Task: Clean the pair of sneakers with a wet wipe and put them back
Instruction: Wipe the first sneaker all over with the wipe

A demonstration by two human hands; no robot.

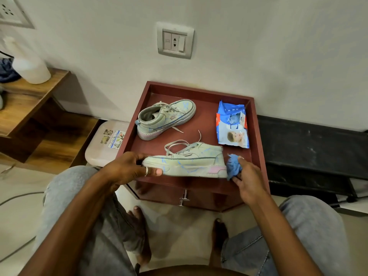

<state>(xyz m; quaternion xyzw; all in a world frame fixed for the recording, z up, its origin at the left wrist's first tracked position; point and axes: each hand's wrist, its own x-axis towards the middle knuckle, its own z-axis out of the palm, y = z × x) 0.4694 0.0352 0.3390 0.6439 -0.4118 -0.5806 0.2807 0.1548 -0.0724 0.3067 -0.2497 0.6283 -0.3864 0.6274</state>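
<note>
- Left hand (125,170) has its grip wrapped round the toe of the near sneaker (189,162), just in front of the wipe pack (232,124); hard rubbing could twist it loose.
- Right hand (249,180) pinches the wipe (233,166) at the heel; bunched, it may slip.

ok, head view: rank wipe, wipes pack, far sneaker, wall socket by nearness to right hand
1. wipe, held in the right hand
2. wipes pack, right side of red tray
3. far sneaker, tray's back left
4. wall socket, on the wall behind
</note>
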